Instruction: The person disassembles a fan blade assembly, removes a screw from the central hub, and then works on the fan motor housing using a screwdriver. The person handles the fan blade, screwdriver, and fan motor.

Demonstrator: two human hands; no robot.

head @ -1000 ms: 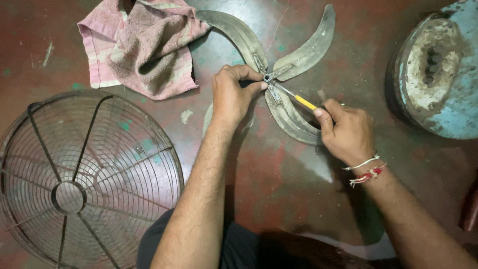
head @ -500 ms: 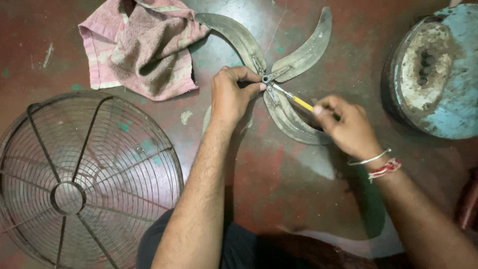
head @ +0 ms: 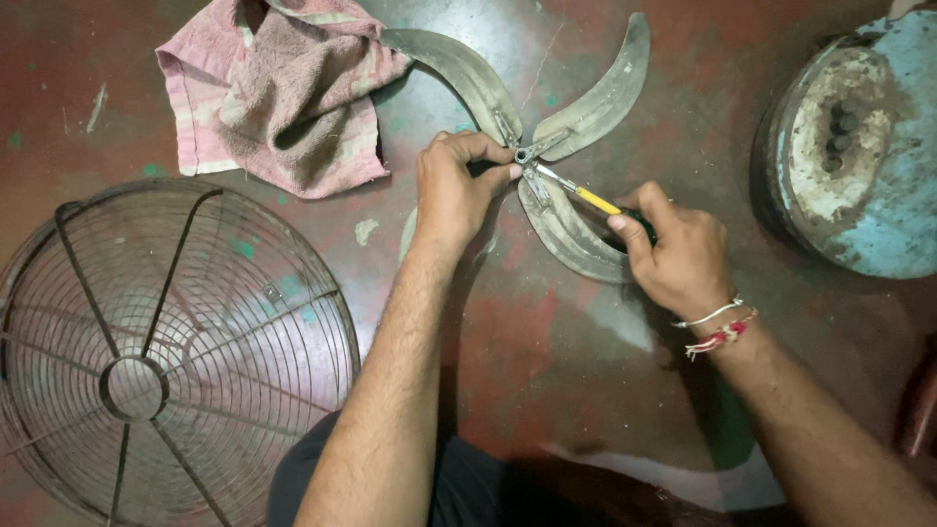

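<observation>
pink towel (head: 283, 102), yellow-handled screwdriver (head: 586, 197), grey blades (head: 595, 98)

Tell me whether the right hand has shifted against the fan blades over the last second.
Yes, slightly. The right hand, holding the yellow screwdriver, has slid toward the hub of the fan blades; its knuckles now cover more of the lower blade.

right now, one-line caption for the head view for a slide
Left hand steadies a grey metal fan blade hub while right hand drives a yellow-shafted screwdriver into it.
</observation>
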